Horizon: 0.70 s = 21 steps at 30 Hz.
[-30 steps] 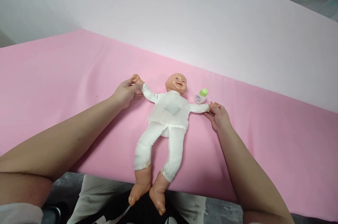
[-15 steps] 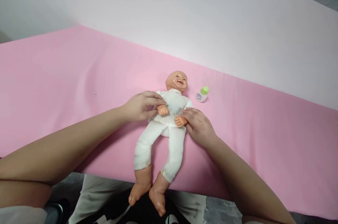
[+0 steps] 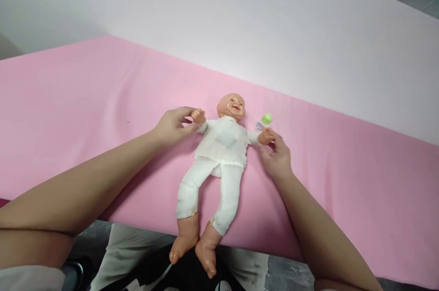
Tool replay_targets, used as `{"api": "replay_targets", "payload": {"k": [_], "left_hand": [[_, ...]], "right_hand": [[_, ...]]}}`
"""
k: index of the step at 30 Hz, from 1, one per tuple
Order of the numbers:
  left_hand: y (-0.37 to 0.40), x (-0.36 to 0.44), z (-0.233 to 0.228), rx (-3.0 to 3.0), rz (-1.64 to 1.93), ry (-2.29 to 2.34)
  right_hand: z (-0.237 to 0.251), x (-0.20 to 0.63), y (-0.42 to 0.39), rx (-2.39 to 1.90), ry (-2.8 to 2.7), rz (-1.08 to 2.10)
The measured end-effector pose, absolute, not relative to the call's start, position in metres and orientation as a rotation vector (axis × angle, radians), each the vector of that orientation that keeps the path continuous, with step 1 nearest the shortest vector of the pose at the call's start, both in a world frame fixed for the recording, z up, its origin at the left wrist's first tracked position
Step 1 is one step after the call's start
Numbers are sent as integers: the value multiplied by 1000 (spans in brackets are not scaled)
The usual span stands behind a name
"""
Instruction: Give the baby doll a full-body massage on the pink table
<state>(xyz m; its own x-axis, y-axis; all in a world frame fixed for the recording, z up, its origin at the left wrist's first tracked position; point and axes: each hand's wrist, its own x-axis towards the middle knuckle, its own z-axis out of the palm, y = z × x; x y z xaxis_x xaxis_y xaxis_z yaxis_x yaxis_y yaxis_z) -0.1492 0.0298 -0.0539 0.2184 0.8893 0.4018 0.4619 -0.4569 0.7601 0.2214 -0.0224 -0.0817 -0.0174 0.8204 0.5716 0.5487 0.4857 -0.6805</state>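
So the doll is lying face up on the pink sheet, feet hanging off the near edge. Our left hand is pinching one of its tiny fists, our right hand has the other. Little green-capped bottle sits just beside the doll's head.

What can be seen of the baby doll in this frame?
The baby doll lies face up on the pink sheet, its bare feet hanging past the near edge. It has a glossy, bald plastic head and wears a white cloth top and leggings. The left hand pinches one of its wrists, the right hand the other, arms spread. A small green-capped bottle lies beside its head.
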Motion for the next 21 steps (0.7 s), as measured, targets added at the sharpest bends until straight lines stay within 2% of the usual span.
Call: {"api": "replay_targets", "payload": {"k": [5,10,15,21], "left_hand": [[53,-159,-55,1165,1280,1286],[66,-159,-57,844,1225,1368],[64,-158,-61,978,1266,1336],[31,-144,-49,1595,1258,1229]], "right_hand": [[-85,253,-1,-1255,-1111,788],[-86,263,12,-1415,-855,1091],[-90,259,10,-1497,-993,970],[-85,230,-18,-1243,-1347,534]]}}
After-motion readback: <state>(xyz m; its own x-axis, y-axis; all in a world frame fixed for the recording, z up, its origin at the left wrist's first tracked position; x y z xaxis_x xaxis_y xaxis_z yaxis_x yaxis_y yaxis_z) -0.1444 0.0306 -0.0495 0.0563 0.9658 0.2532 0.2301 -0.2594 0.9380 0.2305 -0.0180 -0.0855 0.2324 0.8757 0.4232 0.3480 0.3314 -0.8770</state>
